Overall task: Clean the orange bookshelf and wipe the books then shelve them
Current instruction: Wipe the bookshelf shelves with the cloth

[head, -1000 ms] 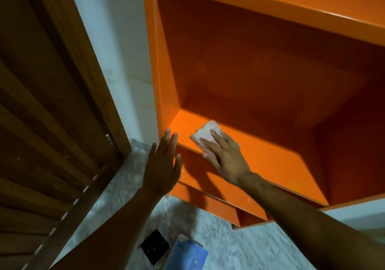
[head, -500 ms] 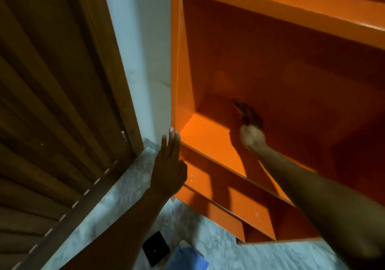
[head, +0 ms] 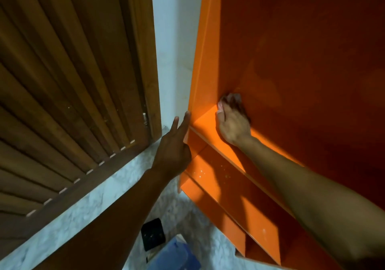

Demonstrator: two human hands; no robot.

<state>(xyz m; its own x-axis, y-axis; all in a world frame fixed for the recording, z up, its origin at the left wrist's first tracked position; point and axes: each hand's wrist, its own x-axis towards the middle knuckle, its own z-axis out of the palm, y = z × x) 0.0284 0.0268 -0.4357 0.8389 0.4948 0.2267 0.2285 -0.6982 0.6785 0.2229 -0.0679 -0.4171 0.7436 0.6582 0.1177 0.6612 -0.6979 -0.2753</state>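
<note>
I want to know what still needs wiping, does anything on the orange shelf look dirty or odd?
Yes: pale specks dot the lower board of the orange bookshelf, below where the right hand presses the cloth into the corner.

The orange bookshelf fills the right half of the frame, glossy, its open compartment seen from above with a dark, shadowed back panel. Its left side wall runs down the centre of the frame beside a pale wall. A pale cloth sits pressed into the compartment's rear left corner, mostly covered and blurred. Lower shelves step down toward the bottom right, the nearest one speckled with white flecks.
</note>
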